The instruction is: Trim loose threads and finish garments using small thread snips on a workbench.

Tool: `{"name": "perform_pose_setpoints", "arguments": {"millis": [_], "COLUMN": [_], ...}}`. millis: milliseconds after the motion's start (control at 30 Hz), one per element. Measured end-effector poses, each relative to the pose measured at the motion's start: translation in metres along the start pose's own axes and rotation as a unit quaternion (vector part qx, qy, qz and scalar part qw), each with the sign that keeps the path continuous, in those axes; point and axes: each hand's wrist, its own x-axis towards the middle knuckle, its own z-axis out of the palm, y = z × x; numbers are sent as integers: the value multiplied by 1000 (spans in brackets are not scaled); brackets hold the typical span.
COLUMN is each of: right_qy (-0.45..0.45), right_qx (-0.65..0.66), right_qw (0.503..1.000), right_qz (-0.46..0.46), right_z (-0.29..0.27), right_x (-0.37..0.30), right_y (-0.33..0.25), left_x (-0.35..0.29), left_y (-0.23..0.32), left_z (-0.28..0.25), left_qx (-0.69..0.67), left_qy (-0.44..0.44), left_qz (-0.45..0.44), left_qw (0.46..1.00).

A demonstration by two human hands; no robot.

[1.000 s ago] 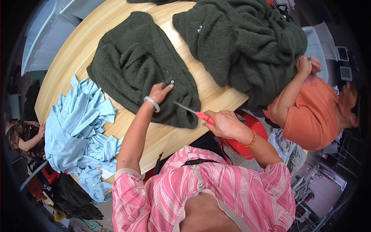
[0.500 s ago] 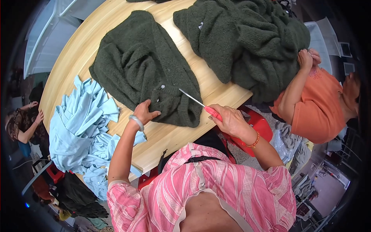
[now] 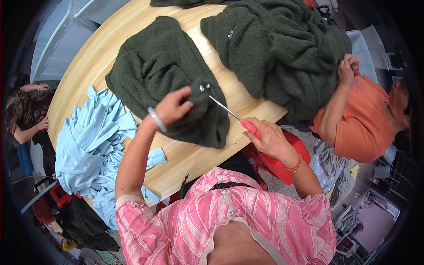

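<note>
A dark green knitted sweater [image 3: 154, 75] lies bunched on the pale wooden table [image 3: 90, 59] in front of me. On its right part show two small shiny buttons or ornaments [image 3: 205, 88]. My left hand [image 3: 173, 107], slightly blurred, is over the sweater's near part, its fingers apart and nothing seen in them. My right hand [image 3: 267, 136] is closed round the red handle of a tool with a thin metal shaft [image 3: 226, 108]. The shaft points up and left, its tip just below the shiny pieces. Whether the tip touches the knit, I cannot tell.
Light blue garments [image 3: 88, 150] are heaped on the left. More dark green knitwear [image 3: 282, 48] covers the right side, where a person in an orange top [image 3: 360, 119] works. Another person [image 3: 31, 115] stands at the far left. A red stool [image 3: 276, 157] is below the table edge.
My left hand has lifted from the sweater's near edge and moved up and right. The tool's tip is slightly higher and further right. The shiny pieces now show further up and right.
</note>
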Motion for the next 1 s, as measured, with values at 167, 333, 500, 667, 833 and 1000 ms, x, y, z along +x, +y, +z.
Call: {"name": "perform_pose_setpoints", "arguments": {"millis": [167, 333, 500, 667, 833, 1000], "right_qy": [-50, -180, -165, -106, -252, -206], "right_qx": [-21, -80, -84, -126, -116, -61], "right_qw": [998, 979, 983, 986, 960, 977], "right_qz": [33, 44, 19, -29, 24, 3], "right_z": [1, 13, 25, 43, 13, 18], "right_x": [-16, -21, -2, 19, -20, -30], "right_y": [12, 17, 6, -5, 2, 5], "left_x": [-30, -27, -28, -28, -29, -28], "left_y": [-46, -52, -67, -56, -75, -71], "left_z": [121, 148, 142, 137, 152, 150], "left_qx": [433, 379, 361, 372, 283, 329], "left_qy": [17, 84, 50, -25, 158, 166], "left_qz": [39, 12, -26, -74, 22, 18], "left_qw": [900, 921, 931, 925, 946, 929]}}
